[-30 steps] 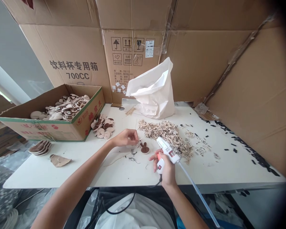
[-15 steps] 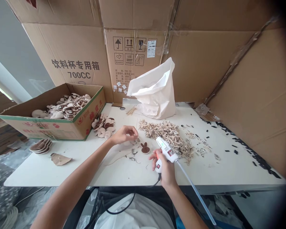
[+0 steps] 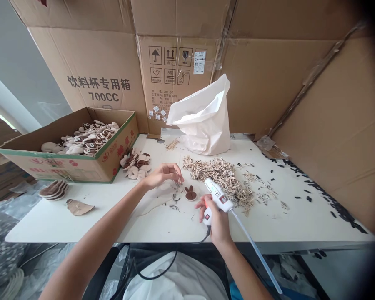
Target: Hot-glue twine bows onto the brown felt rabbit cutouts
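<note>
While the right hand (image 3: 218, 216) grips the glue gun (image 3: 219, 195), the left hand (image 3: 163, 175) curls its fingers, whether closed on anything I can't tell. Between them, the rabbit-shaped piece (image 3: 191, 194) lies on the worktop (image 3: 153, 228): seemingly a gluing step, calling for steady aim.

Right hand (image 3: 218, 223) holds white glue gun (image 3: 218, 194).

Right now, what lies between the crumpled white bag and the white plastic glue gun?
A heap of small beige pieces separates bag and gun, in the head view.
</note>
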`<state>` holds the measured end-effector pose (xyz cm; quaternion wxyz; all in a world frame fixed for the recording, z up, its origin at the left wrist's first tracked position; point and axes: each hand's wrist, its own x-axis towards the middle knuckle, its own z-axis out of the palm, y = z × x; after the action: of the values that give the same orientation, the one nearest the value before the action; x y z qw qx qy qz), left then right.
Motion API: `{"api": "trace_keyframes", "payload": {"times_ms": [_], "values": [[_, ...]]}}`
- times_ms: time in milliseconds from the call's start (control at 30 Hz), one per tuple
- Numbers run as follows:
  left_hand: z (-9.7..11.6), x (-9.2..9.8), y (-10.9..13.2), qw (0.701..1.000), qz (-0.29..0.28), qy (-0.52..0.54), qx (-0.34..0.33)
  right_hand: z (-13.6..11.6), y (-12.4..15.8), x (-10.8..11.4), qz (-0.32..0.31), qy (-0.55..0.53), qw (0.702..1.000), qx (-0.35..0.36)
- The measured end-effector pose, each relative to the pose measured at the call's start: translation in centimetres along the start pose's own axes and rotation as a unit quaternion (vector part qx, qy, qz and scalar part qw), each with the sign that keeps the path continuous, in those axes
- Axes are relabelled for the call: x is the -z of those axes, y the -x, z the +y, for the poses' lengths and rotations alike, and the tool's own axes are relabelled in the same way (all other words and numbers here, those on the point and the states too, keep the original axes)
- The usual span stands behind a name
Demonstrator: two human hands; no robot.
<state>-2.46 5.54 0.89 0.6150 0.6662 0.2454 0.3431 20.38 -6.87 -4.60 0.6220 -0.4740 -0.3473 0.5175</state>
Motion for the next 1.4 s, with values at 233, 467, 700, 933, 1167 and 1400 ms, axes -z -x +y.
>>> {"api": "trace_keyframes", "payload": {"times_ms": [233,467,700,933,1167,1400], "values": [[-0.5,0.1,-0.3,0.999,0.017,0.039,-0.004,0.3,-0.1,0.2,-0.009,0.008,1.000,0.004],[-0.7,0.1,-0.4,0.997,0.045,0.054,0.010,0.2,-0.1,0.1,-0.004,0.011,1.000,0.002],[-0.1,-0.1,-0.1,0.999,0.039,0.029,0.017,0.4,-0.1,0.3,-0.024,0.046,0.998,0.021],[0.2,-0.9,-0.1,0.998,-0.045,0.022,0.028,0.2,-0.1,0.1,-0.029,0.054,0.998,0.018],[0.2,-2.7,-0.2,0.993,-0.093,0.065,0.046,-0.5,0.3,-0.2,-0.036,0.061,0.997,0.020],[-0.2,-3.8,-0.2,0.988,-0.126,0.071,0.062,-0.6,0.4,-0.3,-0.046,0.054,0.997,0.015]]}}
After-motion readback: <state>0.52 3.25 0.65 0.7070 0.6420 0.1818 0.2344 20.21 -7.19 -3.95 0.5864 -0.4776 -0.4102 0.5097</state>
